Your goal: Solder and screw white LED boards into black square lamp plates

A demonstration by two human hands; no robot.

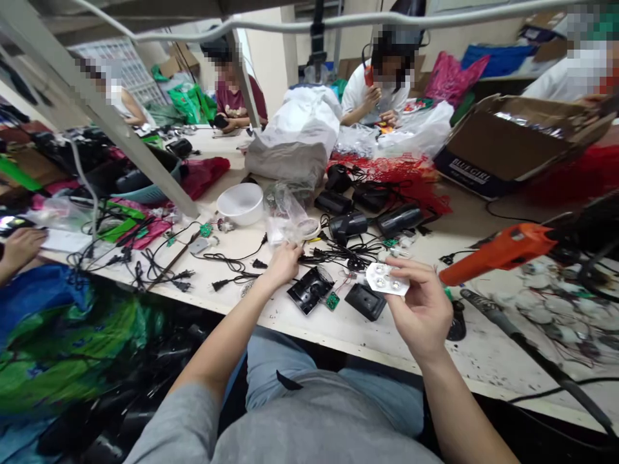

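My right hand (423, 303) pinches a white LED lens plate (387, 278) with several round clear lenses, raised over the bench. My left hand (284, 263) reaches forward at the edge of a clear plastic bag (283, 225), fingers curled together; what they hold, if anything, is hidden. Between my hands lies an open black housing (309, 290) with a small green circuit board (332, 300) on thin wires beside it. Under the lens plate rests another black housing part (365, 301). Black power cords with plugs (232, 278) spread around my left hand.
An orange electric screwdriver (498, 254) hangs at right, above a soldering iron (488, 308) and many wired round parts (551, 296). Behind stand a white bowl (240, 203), black lamp bodies (348, 224) and a cardboard box (503, 148). A slanted metal post (130, 138) crosses the left side. Co-workers sit opposite.
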